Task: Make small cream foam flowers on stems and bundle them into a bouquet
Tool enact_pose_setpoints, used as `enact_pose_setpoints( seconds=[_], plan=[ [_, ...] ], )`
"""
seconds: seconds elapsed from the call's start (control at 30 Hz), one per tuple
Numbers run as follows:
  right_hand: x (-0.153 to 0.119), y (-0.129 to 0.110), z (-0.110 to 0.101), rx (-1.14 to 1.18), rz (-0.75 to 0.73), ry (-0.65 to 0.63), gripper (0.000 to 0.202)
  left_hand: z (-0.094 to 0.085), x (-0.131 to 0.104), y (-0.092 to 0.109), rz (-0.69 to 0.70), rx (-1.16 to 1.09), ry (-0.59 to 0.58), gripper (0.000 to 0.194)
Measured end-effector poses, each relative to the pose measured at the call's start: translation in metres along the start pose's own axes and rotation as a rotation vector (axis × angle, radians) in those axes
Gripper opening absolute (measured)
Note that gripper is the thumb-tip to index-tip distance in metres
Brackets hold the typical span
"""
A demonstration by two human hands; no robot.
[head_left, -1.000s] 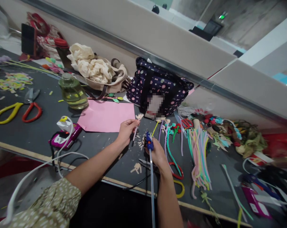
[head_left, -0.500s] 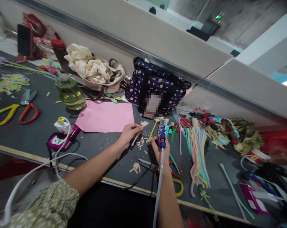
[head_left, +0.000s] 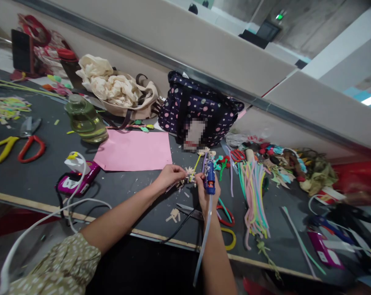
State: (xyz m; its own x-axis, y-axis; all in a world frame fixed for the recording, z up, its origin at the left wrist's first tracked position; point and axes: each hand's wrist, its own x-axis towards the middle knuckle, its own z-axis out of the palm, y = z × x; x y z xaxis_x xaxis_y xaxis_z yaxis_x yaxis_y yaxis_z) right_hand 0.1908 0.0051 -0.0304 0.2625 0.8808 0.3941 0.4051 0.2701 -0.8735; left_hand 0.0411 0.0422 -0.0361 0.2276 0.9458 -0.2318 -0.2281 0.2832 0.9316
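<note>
My right hand [head_left: 208,190] is wrapped round a blue glue gun [head_left: 209,178], a long clear glue stick trailing from its back end. My left hand [head_left: 172,177] pinches a small cream flower-like piece [head_left: 190,172] at its fingertips, and a thin pale stem runs beneath the fingers. A yellow stem [head_left: 197,163] stands between the two hands, its lower end at the cream piece. Small cream strips [head_left: 174,215] are scattered on the dark table. Scissors [head_left: 190,209] with red and yellow handles lie partly under my right forearm.
Left of my hands are pink paper [head_left: 136,150], a water bottle [head_left: 86,121], a purple device [head_left: 78,180] with a white cable and larger scissors [head_left: 27,133]. Behind stands a dark patterned bag [head_left: 200,106]. Pastel pipe cleaners [head_left: 254,196] lie at the right.
My left hand has moved slightly right relative to the table, and the cream piece now meets the yellow stem. The glue gun stays in my right hand. The whole view has shifted a little.
</note>
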Motion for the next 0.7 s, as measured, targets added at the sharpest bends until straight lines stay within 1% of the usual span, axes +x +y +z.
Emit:
enact_pose_setpoints(
  seconds=[0.17,0.33,0.43,0.57,0.7],
  plan=[
    [0.000,0.010,-0.003,-0.148,-0.053,-0.019,0.017,0.000,0.003,-0.006,0.036,0.089,-0.025,0.013],
    [0.000,0.018,-0.004,-0.206,-0.071,-0.030,0.017,0.001,0.004,-0.011,0.048,0.105,-0.036,0.012],
    [0.000,0.020,-0.005,-0.269,-0.079,-0.058,0.018,0.002,0.003,-0.010,0.063,0.110,-0.042,0.013],
    [-0.001,0.021,-0.006,-0.355,-0.096,-0.040,0.022,0.002,0.001,-0.008,0.083,0.139,-0.061,0.012],
    [-0.004,0.022,-0.006,-0.384,-0.099,-0.057,0.020,0.003,0.001,-0.009,0.084,0.134,-0.066,0.012]
  ],
)
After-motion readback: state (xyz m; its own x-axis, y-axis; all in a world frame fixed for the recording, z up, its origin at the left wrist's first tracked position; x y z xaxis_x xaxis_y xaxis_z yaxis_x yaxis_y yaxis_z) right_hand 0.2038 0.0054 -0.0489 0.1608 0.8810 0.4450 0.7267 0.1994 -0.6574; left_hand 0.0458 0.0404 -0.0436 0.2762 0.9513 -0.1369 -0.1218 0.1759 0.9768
